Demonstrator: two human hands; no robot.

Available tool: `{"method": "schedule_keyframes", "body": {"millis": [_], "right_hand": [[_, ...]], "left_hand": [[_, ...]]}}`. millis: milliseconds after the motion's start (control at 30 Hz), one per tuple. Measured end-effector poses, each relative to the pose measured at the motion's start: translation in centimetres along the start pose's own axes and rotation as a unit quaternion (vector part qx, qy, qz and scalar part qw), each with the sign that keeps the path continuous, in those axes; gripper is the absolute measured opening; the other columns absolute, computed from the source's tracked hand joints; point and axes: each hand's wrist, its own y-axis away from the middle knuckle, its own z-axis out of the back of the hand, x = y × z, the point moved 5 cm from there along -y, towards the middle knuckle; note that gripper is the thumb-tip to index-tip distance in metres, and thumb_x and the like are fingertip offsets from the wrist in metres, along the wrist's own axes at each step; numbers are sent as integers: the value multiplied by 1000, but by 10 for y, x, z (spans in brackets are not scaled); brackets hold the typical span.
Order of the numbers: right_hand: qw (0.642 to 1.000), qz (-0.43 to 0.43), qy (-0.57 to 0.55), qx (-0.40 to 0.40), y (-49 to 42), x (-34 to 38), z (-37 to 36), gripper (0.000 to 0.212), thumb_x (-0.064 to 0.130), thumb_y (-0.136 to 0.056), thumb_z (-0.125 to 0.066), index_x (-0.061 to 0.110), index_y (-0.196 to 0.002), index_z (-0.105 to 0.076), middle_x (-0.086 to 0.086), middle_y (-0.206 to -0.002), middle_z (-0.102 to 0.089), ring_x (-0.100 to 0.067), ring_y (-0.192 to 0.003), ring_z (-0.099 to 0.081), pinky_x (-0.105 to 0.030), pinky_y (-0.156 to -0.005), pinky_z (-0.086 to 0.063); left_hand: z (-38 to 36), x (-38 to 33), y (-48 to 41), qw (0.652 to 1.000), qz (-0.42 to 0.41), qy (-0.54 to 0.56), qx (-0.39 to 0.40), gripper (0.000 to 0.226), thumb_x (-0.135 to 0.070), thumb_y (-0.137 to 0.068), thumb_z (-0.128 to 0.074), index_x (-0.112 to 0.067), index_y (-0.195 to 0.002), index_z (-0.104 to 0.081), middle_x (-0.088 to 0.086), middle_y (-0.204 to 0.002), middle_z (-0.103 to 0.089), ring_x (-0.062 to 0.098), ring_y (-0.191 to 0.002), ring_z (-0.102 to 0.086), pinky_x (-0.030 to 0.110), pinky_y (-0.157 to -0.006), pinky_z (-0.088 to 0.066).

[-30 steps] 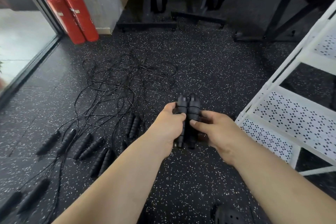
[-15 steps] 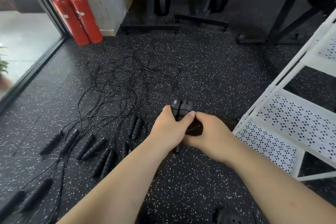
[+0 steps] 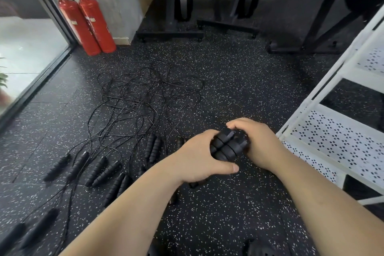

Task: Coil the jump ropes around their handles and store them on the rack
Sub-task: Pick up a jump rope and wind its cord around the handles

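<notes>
Black paired handles (image 3: 227,146) clasped between both hands, left hand (image 3: 199,157) grip curled around them, right hand (image 3: 259,143) likewise.

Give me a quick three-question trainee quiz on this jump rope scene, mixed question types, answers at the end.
1. True or false: the left hand and the right hand both grip the bundled handles.
2. How many fire extinguishers stand by the wall? A one, B two, C three.
3. Fill in: the white rack stands on the person's ____ side.
Key: 1 true; 2 B; 3 right.
</notes>
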Motion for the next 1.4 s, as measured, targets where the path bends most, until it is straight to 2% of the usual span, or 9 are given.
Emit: {"method": "schedule_keyframes", "body": {"millis": [133, 233, 433, 600, 767, 867, 1033, 1167, 1400], "right_hand": [[994, -38, 92, -46, 5, -11, 15, 13, 24, -96, -62, 33, -86, -60, 11, -96, -60, -19, -87, -59, -41, -68, -54], [982, -71, 129, -115, 9, -26, 38, 21, 43, -103, -58, 30, -86, -61, 8, -89, -59, -15, -79, -55, -37, -61, -52], [958, -100, 144, -227, 19, -24, 78, 24, 40, -106, -57, 20, -96, -64, -1, -89, -63, -25, -79, -57, -40, -62, -51], [968, -118, -53, -216, 22, -4, 90, 23, 37, -110, -53, 26, -93, -65, 8, -77, -73, -11, -69, -64, -35, -64, -49], [945, -101, -124, -284, 28, 9, 105, 17, 36, -105, -62, 28, -90, -67, 6, -73, -69, -14, -75, -69, -40, -70, -57], [953, -62, -79, -286, 32, 20, 110, 26, 43, -100, -69, 28, -79, -66, 12, -62, -61, -2, -63, -57, -21, -58, -42], [992, -45, 45, -107, 20, 34, 69, 37, 50, -108, -50, 24, -82, -58, 8, -64, -62, -10, -54, -59, -28, -49, -44], [997, -37, 63, -26, 17, 46, 20, 37, 47, -112, -39, 20, -89, -51, -1, -75, -65, -27, -67, -64, -42, -62, -54], [996, 1, 90, -31, 16, 60, 16, 22, 41, -112, -37, 27, -112, -54, -5, -91, -68, -37, -85, -66, -46, -73, -53]], "left_hand": [[3, -6, 3, 999, -21, -48, -12, 56, -36, -76, -88, -37, -123, -58, -18, -111, -68, 2, -101, -66, 31, -91, -56], [29, -9, 4, 996, -28, -11, -80, 47, -28, -79, -86, -38, -118, -61, -20, -106, -73, 1, -93, -71, 32, -88, -61], [57, -7, 11, 976, -30, 5, -213, 47, -22, -81, -82, -42, -117, -58, -24, -100, -73, -8, -87, -67, 23, -79, -51], [54, -3, 15, 973, -21, -59, -220, 54, -41, -81, -67, -45, -131, -45, -22, -113, -69, 7, -96, -68, 43, -86, -58], [61, -5, 18, 954, -7, -147, -262, 42, -43, -89, -63, -41, -125, -43, -11, -98, -64, 15, -82, -63, 39, -72, -49], [59, -2, 13, 962, 22, 95, -256, 21, -31, -91, -65, -31, -110, -55, -6, -80, -65, 17, -63, -59, 37, -64, -51], [32, -15, 5, 863, 4, 493, -112, 30, -14, -88, -74, -11, -115, -60, 4, -81, -57, 17, -59, -45, 34, -56, -47], [13, -24, 7, 838, -2, 543, -51, 42, -17, -78, -79, -11, -116, -61, 15, -117, -72, 17, -63, -52, 35, -59, -50], [9, -20, 9, 815, -6, 578, 36, 41, -17, -83, -74, -11, -123, -73, 11, -114, -68, 14, -68, -57, 32, -60, -51]]}}
